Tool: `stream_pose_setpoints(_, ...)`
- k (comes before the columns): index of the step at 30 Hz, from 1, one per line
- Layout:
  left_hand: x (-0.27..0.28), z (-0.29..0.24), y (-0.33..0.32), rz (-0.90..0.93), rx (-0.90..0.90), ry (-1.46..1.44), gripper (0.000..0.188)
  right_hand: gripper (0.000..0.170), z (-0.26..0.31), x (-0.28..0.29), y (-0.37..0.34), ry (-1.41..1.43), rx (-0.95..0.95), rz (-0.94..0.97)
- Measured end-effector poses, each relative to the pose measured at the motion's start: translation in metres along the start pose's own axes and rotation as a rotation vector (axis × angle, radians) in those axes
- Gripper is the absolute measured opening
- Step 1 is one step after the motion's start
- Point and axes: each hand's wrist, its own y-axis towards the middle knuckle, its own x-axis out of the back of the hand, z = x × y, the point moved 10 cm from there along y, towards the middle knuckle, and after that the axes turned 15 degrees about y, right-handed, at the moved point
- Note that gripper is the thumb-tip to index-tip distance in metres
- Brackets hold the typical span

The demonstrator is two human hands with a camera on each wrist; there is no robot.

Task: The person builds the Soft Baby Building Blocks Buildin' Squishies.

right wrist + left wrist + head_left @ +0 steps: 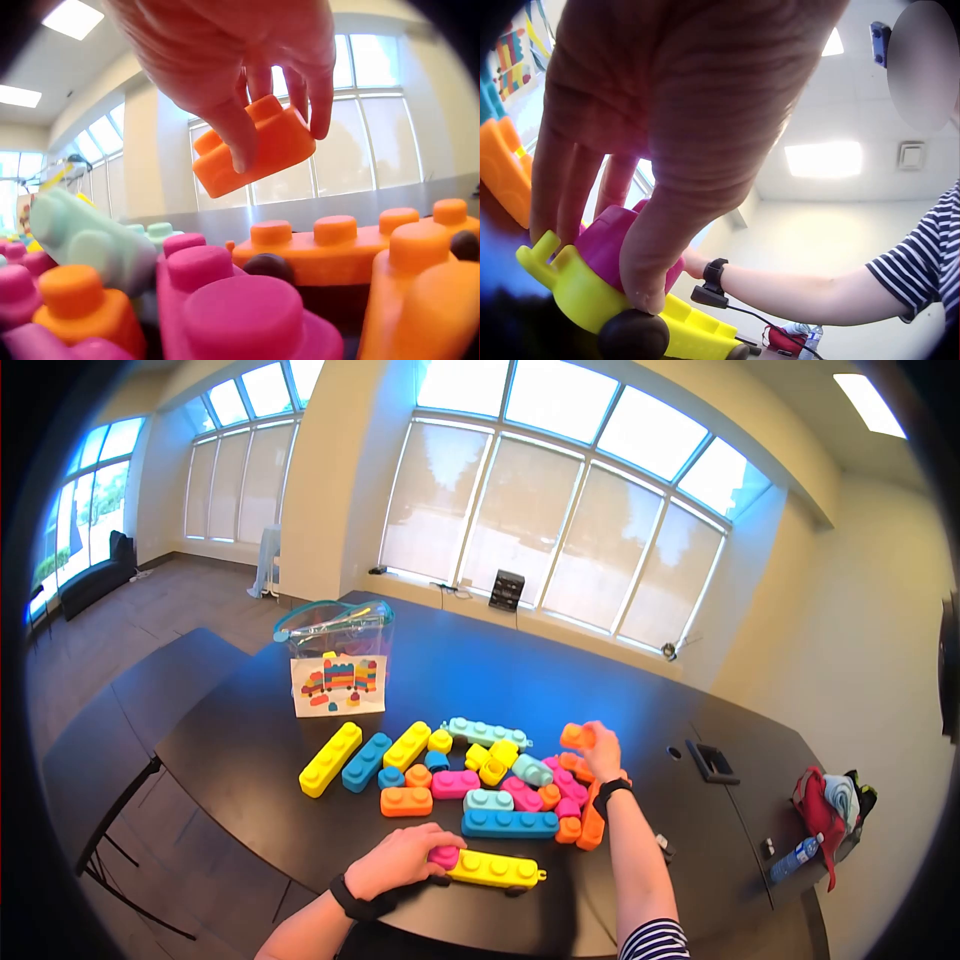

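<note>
At the table's near side, my left hand [395,857] pinches a pink toy block [604,244] between thumb and fingers. That block sits at the left end of a long yellow wheeled base [495,868], with studs along its top and dark wheels beneath. My right hand [602,753] holds an orange two-stud block [259,154], tilted, in the air over the right side of the pile. Below it in the right wrist view lie an orange wheeled base [315,251], pink blocks [244,315] and a single-stud orange block [82,304].
More blocks spread across the dark table [250,800]: a long blue block [510,824], yellow bars [331,760], and a pale green wheeled base [487,733]. Behind them stands a clear zip bag [340,630] with a picture card. A water bottle [796,857] and red bag [818,805] are at right.
</note>
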Motion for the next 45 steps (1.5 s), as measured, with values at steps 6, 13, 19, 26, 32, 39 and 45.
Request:
stream_pose_setpoints(6,-0.002,0.003,-0.001,0.036,0.018,-0.022,0.051,0.038,-0.024,-0.075,0.030,-0.145,-0.030,0.194)
stream_pose_setpoints(13,0.002,0.000,-0.001,0.045,0.027,-0.034,0.051,0.042,-0.051,-0.106,0.035,0.009,-0.102,0.601)
stream_pose_setpoints(19,0.000,0.003,0.000,0.048,0.040,-0.016,0.051,0.041,0.005,-0.044,-0.006,-0.317,-0.341,0.669)
stream_pose_setpoints(26,0.003,0.001,-0.003,0.017,0.038,-0.005,0.052,0.060,-0.012,-0.054,-0.041,-0.309,-0.313,0.703)
stream_pose_setpoints(32,0.001,0.001,-0.003,0.024,0.033,0.013,0.052,0.061,-0.012,-0.046,-0.037,-0.404,-0.269,0.589)
stream_pose_setpoints(39,0.003,0.000,-0.003,0.002,0.016,0.013,0.051,0.048,0.097,0.034,-0.049,-0.262,0.069,0.243)
stream_pose_setpoints(45,0.008,-0.003,-0.002,-0.019,0.014,-0.009,0.053,0.054,0.157,0.027,-0.119,0.372,0.073,0.538)
